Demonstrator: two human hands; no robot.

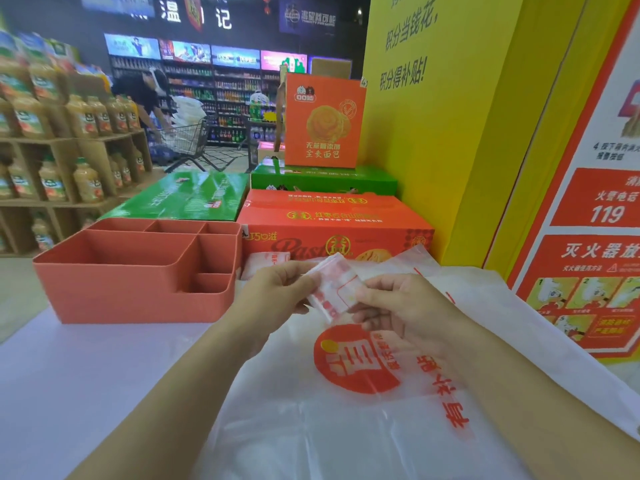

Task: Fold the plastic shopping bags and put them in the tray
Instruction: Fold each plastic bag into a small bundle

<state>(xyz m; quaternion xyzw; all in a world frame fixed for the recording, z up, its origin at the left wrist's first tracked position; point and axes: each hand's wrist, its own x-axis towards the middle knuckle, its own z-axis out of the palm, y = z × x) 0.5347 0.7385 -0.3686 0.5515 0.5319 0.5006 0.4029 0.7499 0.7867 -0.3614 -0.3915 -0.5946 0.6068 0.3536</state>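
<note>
You have the folded bag [334,289] lifted off the table [86,375], caught between both hands. Your left hand [277,289] pinches its left edge with curled fingers, and your right hand [398,306] pinches the right edge, thumb on top; both grips are closed on the plastic. The little packet's long axis runs roughly away from you, tipped a bit to one side.

The tray [138,299] sits to the left of the grip, near but not touching it. Your left hand is the closer one, so the drop would likely go leftward into one of the right-side compartments.

A second shopping bag [356,362] lies flat and unfolded directly under your hands, and another small folded bag [265,263] rests beyond them, against the orange box [332,216] – not yet in the tray
</note>
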